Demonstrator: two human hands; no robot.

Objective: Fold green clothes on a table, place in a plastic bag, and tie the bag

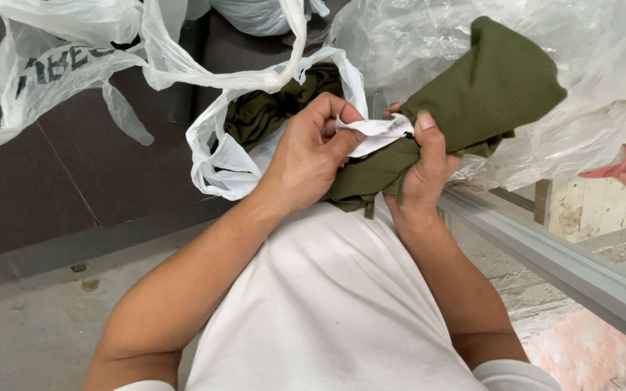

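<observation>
The olive-green knit garment [487, 87] is soft and finely ribbed, bunched into folds where both hands grip it and fanning out flat above the fingertips. The right hand [425, 170] is closed tight around the gathered cloth, thumb pressed on top. The left hand [311, 153] curls narrow, thumb and fingers pinching the small white fabric label [374, 134], thin and creased, which sits between the two thumbs.

Just behind the left knuckles hangs a thin white plastic bag [219, 163], crinkled, its mouth open; more dark green fabric [269, 108] lies crumpled inside. Beyond the right fingertips spreads a clear wrinkled plastic sheet [603, 65]. Off to the left of the left hand another white printed bag [45, 72] lies slack on the dark brown tabletop [52, 181], whose straight front edge runs below the wrists. A grey metal rail [552, 261] slants under the right forearm.
</observation>
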